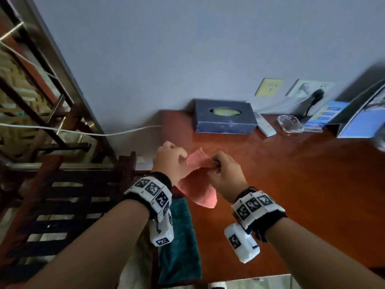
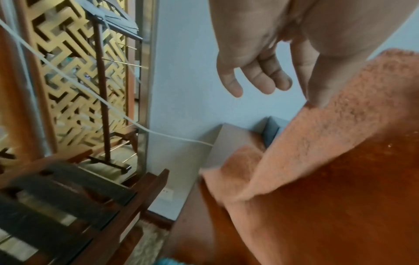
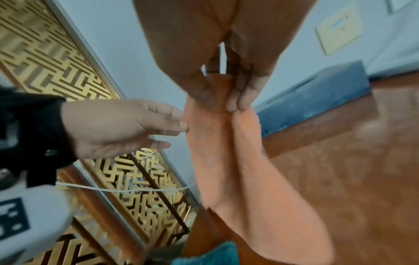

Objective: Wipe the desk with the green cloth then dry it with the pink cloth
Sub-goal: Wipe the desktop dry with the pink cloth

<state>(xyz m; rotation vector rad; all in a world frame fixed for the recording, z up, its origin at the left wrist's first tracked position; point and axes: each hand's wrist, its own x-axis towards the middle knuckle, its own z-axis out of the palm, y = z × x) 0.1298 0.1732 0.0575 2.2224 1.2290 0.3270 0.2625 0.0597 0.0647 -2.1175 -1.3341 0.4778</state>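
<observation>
The pink cloth point(image 1: 200, 190) hangs over the left part of the red-brown desk point(image 1: 291, 184), held up by both hands. My left hand point(image 1: 186, 157) pinches its left edge between thumb and forefinger, the other fingers point(image 2: 260, 80) loose. My right hand point(image 1: 214, 163) pinches the bunched top edge; in the right wrist view, thumb and fingers point(image 3: 240, 96) squeeze the pink cloth point(image 3: 238, 161). The cloth's lower end trails onto the desk. The dark green cloth point(image 1: 179, 243) lies flat at the desk's front left corner, partly under my left wrist.
At the desk's back edge stand a dark tissue box point(image 1: 225, 119), a white remote point(image 1: 264, 124), a glass ashtray point(image 1: 289, 124) and leaflets point(image 1: 325, 117). A plug sits in the wall socket point(image 1: 312, 90). A white cable point(image 1: 83, 132) and a slatted wooden chair point(image 1: 62, 205) are left of the desk.
</observation>
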